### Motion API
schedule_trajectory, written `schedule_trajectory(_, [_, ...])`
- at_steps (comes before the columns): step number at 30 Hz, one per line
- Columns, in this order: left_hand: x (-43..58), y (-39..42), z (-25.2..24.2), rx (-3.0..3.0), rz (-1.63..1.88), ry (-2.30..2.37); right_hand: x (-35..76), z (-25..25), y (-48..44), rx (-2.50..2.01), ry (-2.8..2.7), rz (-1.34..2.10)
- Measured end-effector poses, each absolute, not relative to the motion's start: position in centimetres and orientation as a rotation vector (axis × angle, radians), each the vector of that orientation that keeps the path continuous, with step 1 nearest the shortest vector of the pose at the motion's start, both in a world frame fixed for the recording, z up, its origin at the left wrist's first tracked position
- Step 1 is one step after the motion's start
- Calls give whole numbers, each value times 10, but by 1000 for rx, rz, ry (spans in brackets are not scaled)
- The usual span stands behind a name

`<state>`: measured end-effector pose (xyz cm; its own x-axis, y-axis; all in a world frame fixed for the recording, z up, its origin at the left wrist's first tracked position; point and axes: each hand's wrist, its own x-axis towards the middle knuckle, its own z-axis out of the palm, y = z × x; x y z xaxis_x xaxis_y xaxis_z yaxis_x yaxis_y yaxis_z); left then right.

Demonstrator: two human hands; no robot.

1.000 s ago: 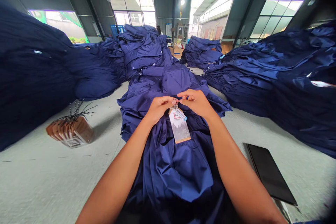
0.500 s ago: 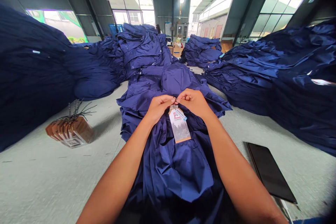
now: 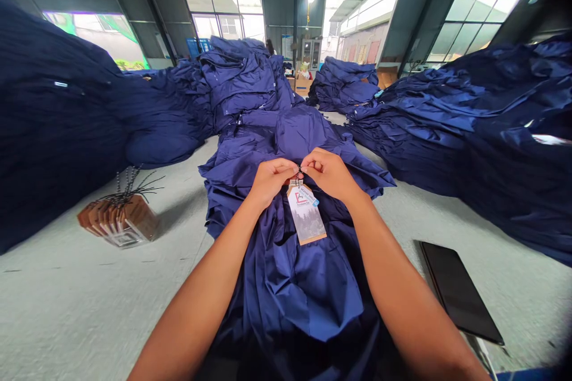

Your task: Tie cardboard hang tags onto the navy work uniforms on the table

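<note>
- Head view: a paper hang tag rests on a navy work garment, which is spread over a pile on the pale floor.
- A thin cord above the tag is pinched between the fingertips of the left hand and the right hand.
- The cord could slip or the tag's hole could tear if pulled too hard.
- A red logo is seen on the tag; its small print cannot be read.
- A bundle of brown tags lies on the floor to the left.
</note>
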<state>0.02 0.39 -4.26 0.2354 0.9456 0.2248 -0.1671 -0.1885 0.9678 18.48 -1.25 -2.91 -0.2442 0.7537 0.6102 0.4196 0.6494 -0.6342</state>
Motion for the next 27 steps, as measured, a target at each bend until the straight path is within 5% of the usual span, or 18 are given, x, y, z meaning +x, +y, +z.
schedule_trajectory(17, [0, 3, -42, 1750, 1232, 875, 188, -32, -10, -955, -1888, 304])
schedule_trajectory(27, [-1, 4, -45, 1763, 1188, 863, 189, -31, -10, -946, -1822, 535])
